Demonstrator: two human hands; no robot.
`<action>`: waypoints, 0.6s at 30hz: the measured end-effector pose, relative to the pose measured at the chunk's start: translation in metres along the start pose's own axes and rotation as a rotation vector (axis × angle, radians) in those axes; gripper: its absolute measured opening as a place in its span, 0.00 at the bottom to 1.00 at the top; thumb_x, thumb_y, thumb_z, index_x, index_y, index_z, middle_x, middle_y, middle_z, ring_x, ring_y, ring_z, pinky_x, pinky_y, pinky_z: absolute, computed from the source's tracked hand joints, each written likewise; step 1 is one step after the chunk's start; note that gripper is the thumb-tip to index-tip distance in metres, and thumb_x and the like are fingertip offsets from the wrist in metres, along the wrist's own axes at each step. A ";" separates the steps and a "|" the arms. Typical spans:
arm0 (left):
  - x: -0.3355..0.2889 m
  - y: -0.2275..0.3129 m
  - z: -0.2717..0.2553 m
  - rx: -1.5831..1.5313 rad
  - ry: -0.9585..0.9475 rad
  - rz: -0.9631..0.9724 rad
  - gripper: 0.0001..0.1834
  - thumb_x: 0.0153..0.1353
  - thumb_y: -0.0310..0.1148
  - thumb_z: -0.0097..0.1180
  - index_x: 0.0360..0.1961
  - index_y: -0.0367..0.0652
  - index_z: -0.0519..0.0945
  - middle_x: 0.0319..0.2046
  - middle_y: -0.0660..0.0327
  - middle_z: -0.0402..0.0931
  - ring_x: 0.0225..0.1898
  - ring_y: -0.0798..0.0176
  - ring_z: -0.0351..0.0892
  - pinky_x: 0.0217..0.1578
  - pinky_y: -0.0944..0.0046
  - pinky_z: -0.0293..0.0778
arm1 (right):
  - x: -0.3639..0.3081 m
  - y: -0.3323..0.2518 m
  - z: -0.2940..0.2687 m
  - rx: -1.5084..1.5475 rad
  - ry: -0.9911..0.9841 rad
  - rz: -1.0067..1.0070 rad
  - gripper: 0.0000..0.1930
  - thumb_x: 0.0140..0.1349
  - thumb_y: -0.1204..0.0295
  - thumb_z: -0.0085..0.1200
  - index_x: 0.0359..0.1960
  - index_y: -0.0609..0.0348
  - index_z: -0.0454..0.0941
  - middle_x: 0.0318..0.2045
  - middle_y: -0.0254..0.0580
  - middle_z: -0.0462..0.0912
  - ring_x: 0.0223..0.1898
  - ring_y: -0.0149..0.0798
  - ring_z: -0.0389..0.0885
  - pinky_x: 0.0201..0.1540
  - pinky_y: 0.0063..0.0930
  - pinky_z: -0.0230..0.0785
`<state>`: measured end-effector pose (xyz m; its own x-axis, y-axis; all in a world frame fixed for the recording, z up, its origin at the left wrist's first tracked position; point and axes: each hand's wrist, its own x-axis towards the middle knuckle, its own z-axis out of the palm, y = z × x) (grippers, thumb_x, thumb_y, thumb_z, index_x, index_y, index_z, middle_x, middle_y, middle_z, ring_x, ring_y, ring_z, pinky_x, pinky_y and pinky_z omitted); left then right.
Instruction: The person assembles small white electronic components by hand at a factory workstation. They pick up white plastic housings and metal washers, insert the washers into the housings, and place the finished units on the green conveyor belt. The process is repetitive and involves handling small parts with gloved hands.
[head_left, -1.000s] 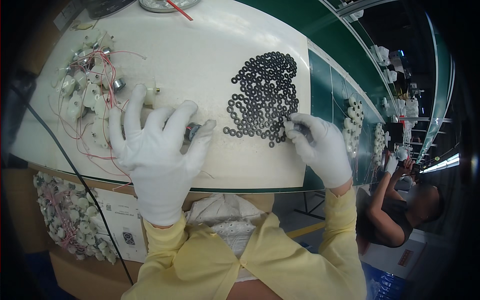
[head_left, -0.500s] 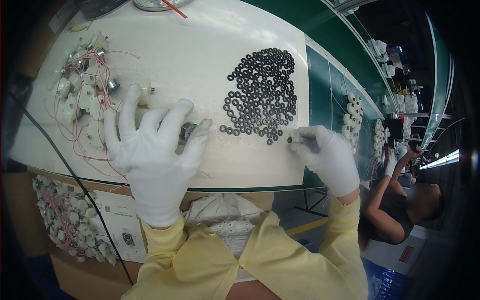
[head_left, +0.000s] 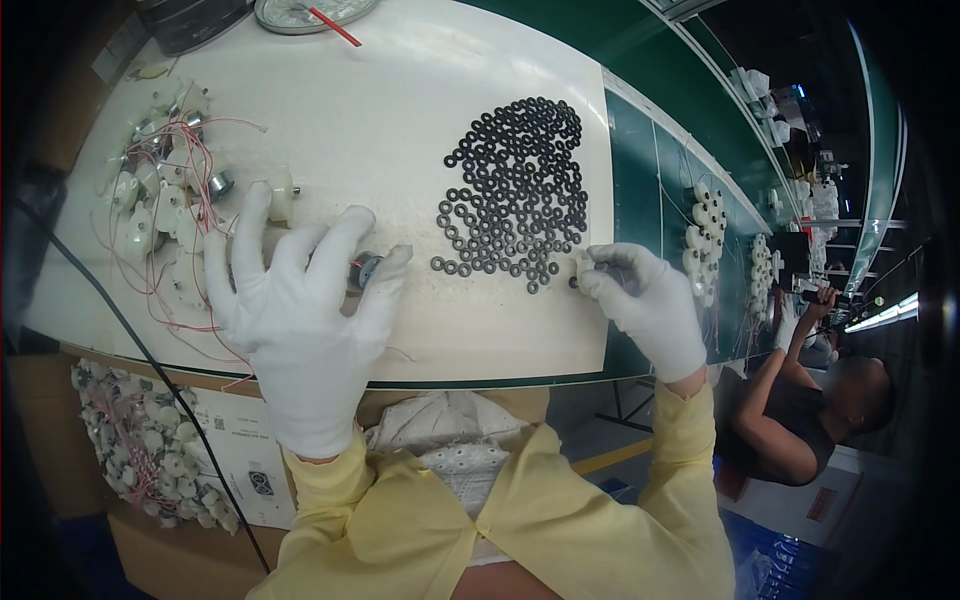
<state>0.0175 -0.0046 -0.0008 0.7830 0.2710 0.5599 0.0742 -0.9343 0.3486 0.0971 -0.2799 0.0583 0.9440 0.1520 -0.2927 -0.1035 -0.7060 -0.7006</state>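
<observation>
My left hand (head_left: 308,320), in a white glove, is over the left half of the white worktop, fingers spread. Beside its thumb and index finger a small motor (head_left: 368,268) with a metal casing shows in part; the hand hides the rest. Just beyond the fingertips lies a white plastic motor unit (head_left: 283,196). My right hand (head_left: 645,305), gloved too, has thumb and index finger brought together at the right edge of a spread of black rings (head_left: 515,190). One loose black ring (head_left: 573,283) lies by these fingertips. What they pinch, if anything, is too small to make out.
White motor units with red wires (head_left: 170,190) are heaped at left. A round metal dish (head_left: 315,14) with a red stick stands at the back. More units fill a carton (head_left: 140,440) below the table edge. At right, a person (head_left: 790,410) works beside a green surface (head_left: 640,170).
The whole view has shifted slightly. My right hand's fingertips have drawn closer together beside the loose ring. My left hand keeps its spread pose.
</observation>
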 end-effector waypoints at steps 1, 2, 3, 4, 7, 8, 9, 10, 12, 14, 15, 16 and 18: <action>0.000 0.000 0.000 -0.002 -0.001 -0.004 0.16 0.53 0.46 0.73 0.41 0.55 0.88 0.35 0.67 0.81 0.60 0.45 0.75 0.65 0.40 0.62 | 0.000 -0.003 0.001 -0.051 0.005 0.000 0.15 0.62 0.70 0.66 0.47 0.66 0.84 0.34 0.37 0.90 0.31 0.21 0.82 0.34 0.18 0.75; 0.000 0.000 0.000 -0.005 -0.014 -0.001 0.16 0.52 0.44 0.73 0.42 0.55 0.88 0.35 0.66 0.81 0.61 0.46 0.75 0.65 0.40 0.61 | 0.000 -0.003 0.003 -0.073 0.035 -0.034 0.15 0.62 0.70 0.67 0.46 0.66 0.84 0.33 0.38 0.90 0.30 0.23 0.83 0.34 0.20 0.75; 0.000 0.000 -0.001 -0.009 -0.028 0.002 0.16 0.52 0.42 0.73 0.43 0.54 0.88 0.36 0.66 0.81 0.62 0.46 0.75 0.66 0.41 0.61 | 0.000 -0.001 0.006 -0.095 0.065 -0.068 0.15 0.61 0.69 0.67 0.46 0.65 0.85 0.32 0.40 0.90 0.29 0.25 0.84 0.33 0.21 0.76; 0.000 0.000 -0.002 -0.012 -0.041 0.004 0.17 0.52 0.40 0.73 0.44 0.54 0.87 0.37 0.65 0.81 0.63 0.46 0.74 0.66 0.42 0.60 | -0.001 -0.001 0.007 -0.118 0.093 -0.102 0.15 0.60 0.69 0.68 0.45 0.64 0.85 0.31 0.41 0.90 0.28 0.27 0.85 0.32 0.23 0.76; -0.001 0.000 -0.002 -0.005 -0.044 0.004 0.17 0.52 0.40 0.73 0.45 0.54 0.87 0.37 0.65 0.81 0.63 0.46 0.74 0.66 0.43 0.62 | -0.001 0.000 0.003 -0.431 0.113 -0.324 0.15 0.58 0.67 0.70 0.43 0.62 0.85 0.28 0.44 0.88 0.25 0.35 0.86 0.31 0.27 0.77; -0.001 0.000 -0.002 -0.005 -0.042 0.002 0.18 0.52 0.40 0.73 0.45 0.54 0.87 0.37 0.65 0.81 0.63 0.46 0.74 0.66 0.43 0.62 | -0.002 -0.001 0.003 -0.438 0.113 -0.332 0.15 0.57 0.66 0.70 0.43 0.61 0.85 0.27 0.44 0.88 0.24 0.36 0.86 0.30 0.27 0.77; -0.001 0.000 -0.002 -0.004 -0.040 0.000 0.18 0.52 0.40 0.73 0.45 0.54 0.87 0.37 0.65 0.81 0.63 0.46 0.74 0.66 0.43 0.62 | -0.002 -0.003 0.003 -0.444 0.113 -0.340 0.16 0.57 0.66 0.71 0.42 0.61 0.85 0.26 0.44 0.87 0.23 0.38 0.86 0.30 0.28 0.77; -0.001 0.000 -0.002 -0.004 -0.037 -0.002 0.18 0.52 0.40 0.73 0.45 0.54 0.87 0.37 0.65 0.81 0.63 0.47 0.74 0.66 0.43 0.62 | -0.002 -0.005 0.002 -0.451 0.114 -0.348 0.16 0.56 0.65 0.71 0.42 0.60 0.85 0.25 0.44 0.87 0.23 0.39 0.85 0.29 0.28 0.77; -0.001 0.000 -0.001 -0.012 -0.035 -0.008 0.18 0.52 0.40 0.74 0.45 0.54 0.87 0.37 0.65 0.81 0.63 0.47 0.74 0.66 0.42 0.62 | -0.003 -0.007 0.002 -0.393 0.095 -0.251 0.15 0.55 0.66 0.71 0.41 0.60 0.85 0.25 0.44 0.87 0.23 0.39 0.86 0.29 0.29 0.77; -0.002 0.000 -0.001 -0.015 -0.028 -0.011 0.17 0.52 0.42 0.74 0.44 0.55 0.87 0.37 0.66 0.81 0.62 0.47 0.74 0.66 0.42 0.61 | -0.003 -0.007 0.002 -0.403 0.093 -0.270 0.15 0.55 0.66 0.71 0.40 0.60 0.85 0.25 0.44 0.87 0.23 0.40 0.86 0.29 0.29 0.77; -0.002 0.000 0.000 -0.014 -0.021 -0.012 0.17 0.52 0.45 0.74 0.43 0.55 0.88 0.36 0.67 0.81 0.62 0.47 0.74 0.66 0.41 0.61 | -0.002 -0.005 0.002 -0.442 0.101 -0.337 0.14 0.55 0.66 0.71 0.40 0.59 0.85 0.26 0.44 0.87 0.24 0.40 0.86 0.29 0.30 0.77; -0.002 0.000 0.001 -0.013 -0.014 -0.012 0.17 0.52 0.47 0.73 0.42 0.56 0.88 0.36 0.67 0.82 0.61 0.47 0.74 0.65 0.40 0.60 | -0.002 -0.004 0.002 -0.481 0.110 -0.404 0.14 0.55 0.66 0.71 0.39 0.59 0.85 0.26 0.44 0.88 0.24 0.41 0.86 0.29 0.30 0.77; -0.001 0.000 0.000 -0.001 -0.016 -0.005 0.17 0.52 0.46 0.73 0.42 0.56 0.88 0.36 0.67 0.82 0.61 0.47 0.74 0.65 0.40 0.60 | -0.002 -0.007 0.002 -0.561 0.113 -0.468 0.14 0.54 0.65 0.71 0.39 0.57 0.85 0.27 0.44 0.88 0.24 0.43 0.86 0.30 0.32 0.78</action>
<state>0.0170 -0.0051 -0.0012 0.7923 0.2723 0.5461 0.0774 -0.9325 0.3526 0.0952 -0.2738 0.0625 0.8797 0.4734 0.0451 0.4652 -0.8368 -0.2889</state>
